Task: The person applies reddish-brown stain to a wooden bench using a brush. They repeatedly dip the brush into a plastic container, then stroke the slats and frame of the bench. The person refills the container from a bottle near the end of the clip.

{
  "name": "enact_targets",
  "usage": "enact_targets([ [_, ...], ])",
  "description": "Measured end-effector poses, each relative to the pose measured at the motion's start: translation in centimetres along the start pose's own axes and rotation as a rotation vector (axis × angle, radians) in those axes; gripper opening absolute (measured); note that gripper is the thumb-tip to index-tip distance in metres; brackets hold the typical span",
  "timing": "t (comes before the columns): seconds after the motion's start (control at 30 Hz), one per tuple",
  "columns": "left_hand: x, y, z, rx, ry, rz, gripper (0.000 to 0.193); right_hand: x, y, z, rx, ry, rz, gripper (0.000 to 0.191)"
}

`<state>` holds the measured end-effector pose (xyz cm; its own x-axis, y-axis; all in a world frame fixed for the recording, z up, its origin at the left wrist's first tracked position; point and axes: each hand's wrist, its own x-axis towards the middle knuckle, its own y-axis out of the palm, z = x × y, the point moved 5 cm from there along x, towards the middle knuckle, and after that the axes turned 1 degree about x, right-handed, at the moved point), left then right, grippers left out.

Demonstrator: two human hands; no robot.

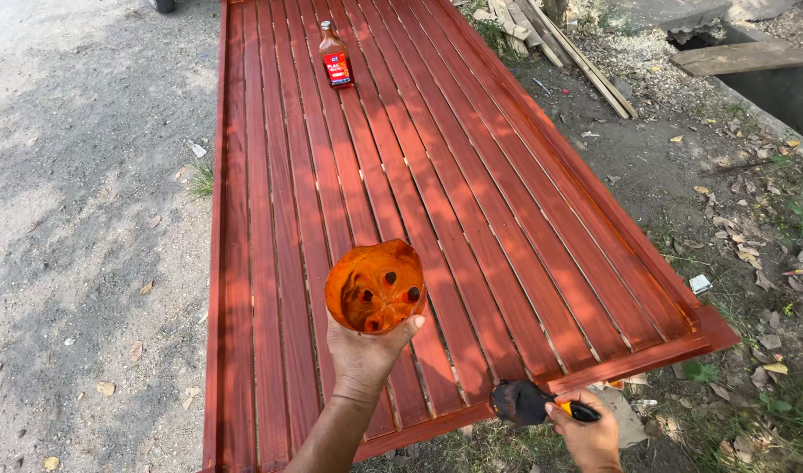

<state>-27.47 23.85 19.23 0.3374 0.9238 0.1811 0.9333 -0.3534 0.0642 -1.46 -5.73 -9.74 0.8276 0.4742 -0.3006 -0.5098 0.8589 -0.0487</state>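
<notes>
Holding a cut-off plastic bottle base [375, 287] stained orange, the left hand [365, 357] is raised above the near end of the slatted wooden panel [471, 193]; its grip is closed around the lower wall of the container, whose open mouth is turned toward the camera. A brush with a dark head [522, 402] and yellow-and-black handle is gripped by the right hand [590, 435], the head being located at the near edge of the panel. The panel, coated red-brown, is laid on the ground. A small brown bottle with a red label [335, 56] is stood upright on the slats at the far end, well apart from both hands. Timber offcuts [559, 44] are seen beyond the right edge.
</notes>
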Motion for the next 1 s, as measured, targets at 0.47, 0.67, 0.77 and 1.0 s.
enact_targets([
  [0.47,-0.2,22.9,2.5,-0.08,-0.016,0.081,0.091,14.0,-24.3,5.7,-0.185,-0.143,-0.2,0.015],
  [0.67,0.8,24.7,2.4,-0.037,-0.01,0.081,0.089,12.7,-25.3,11.2,-0.835,-0.653,-0.38,0.012],
  [0.77,1.5,24.7,2.3,-0.028,0.025,0.046,0.091,9.9,-19.6,10.9,-0.842,-0.625,-0.247,0.02],
  [1.0,2.4,22.8,1.7,-0.029,0.029,0.038,0.092,3.4,-6.5,8.7,-0.674,-0.206,0.325,0.01],
])
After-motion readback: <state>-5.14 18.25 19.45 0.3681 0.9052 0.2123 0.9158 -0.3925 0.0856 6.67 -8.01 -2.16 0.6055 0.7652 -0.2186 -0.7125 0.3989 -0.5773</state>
